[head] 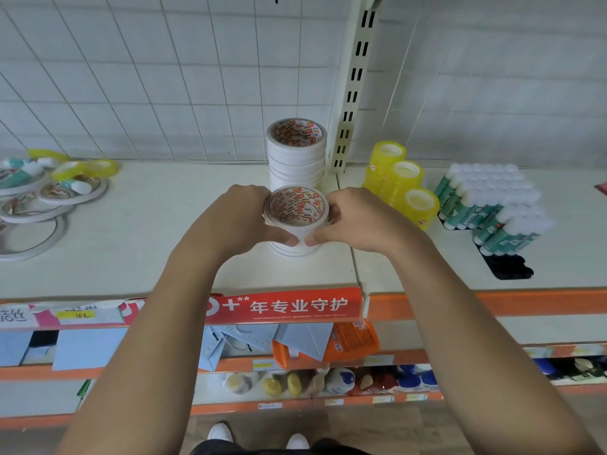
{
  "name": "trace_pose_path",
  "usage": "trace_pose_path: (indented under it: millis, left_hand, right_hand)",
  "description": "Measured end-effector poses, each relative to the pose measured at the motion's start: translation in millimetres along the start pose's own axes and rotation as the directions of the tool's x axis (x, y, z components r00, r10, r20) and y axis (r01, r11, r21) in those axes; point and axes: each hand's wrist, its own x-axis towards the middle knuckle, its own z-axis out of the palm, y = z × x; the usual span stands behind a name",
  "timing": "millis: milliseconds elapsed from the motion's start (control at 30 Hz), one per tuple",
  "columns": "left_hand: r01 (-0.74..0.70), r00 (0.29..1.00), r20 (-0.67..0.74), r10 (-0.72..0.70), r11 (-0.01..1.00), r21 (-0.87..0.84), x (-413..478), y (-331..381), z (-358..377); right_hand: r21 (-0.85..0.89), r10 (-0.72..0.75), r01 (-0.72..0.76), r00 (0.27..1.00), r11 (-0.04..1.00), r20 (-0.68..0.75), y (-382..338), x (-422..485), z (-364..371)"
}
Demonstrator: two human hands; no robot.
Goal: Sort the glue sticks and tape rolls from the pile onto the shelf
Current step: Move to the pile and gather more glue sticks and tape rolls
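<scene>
A short stack of white tape rolls (295, 211) stands on the white shelf (138, 251) at the centre. My left hand (239, 221) and my right hand (358, 221) grip it from both sides, thumbs meeting at its front. Behind it rises a taller stack of white tape rolls (297, 152). The mixed pile (49, 188) of flat white rolls, yellow rolls and glue sticks lies at the far left. Three yellow tape rolls (404, 182) stand in a row to the right, with rows of white-capped glue sticks (492, 205) beyond them.
A slotted metal upright (353, 90) stands behind the tall stack. A black tray (509, 267) shows under the glue sticks. The shelf's front edge carries a red banner (289, 307). Lower shelves hold blue paper bags, an orange packet and small bottles.
</scene>
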Motion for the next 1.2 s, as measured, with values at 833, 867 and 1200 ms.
trace_pose_path:
  millis: [833,867,1200]
  left_hand:
    - [0.233,0.955,-0.212,-0.207,0.967,0.106,-100,-119,-68]
    - [0.255,0.947,-0.227,-0.226,0.96,0.111,-108,-132,-74]
    - [0.306,0.911,-0.328,-0.248,0.942,0.137,-151,-254,-142]
  right_hand:
    - [-0.186,-0.406,0.382,0.908,0.905,-0.106,-158,30,74]
    - [-0.185,-0.419,0.399,0.904,0.898,-0.084,-170,36,84]
    - [-0.138,-0.425,0.42,0.905,0.897,-0.01,-279,93,174]
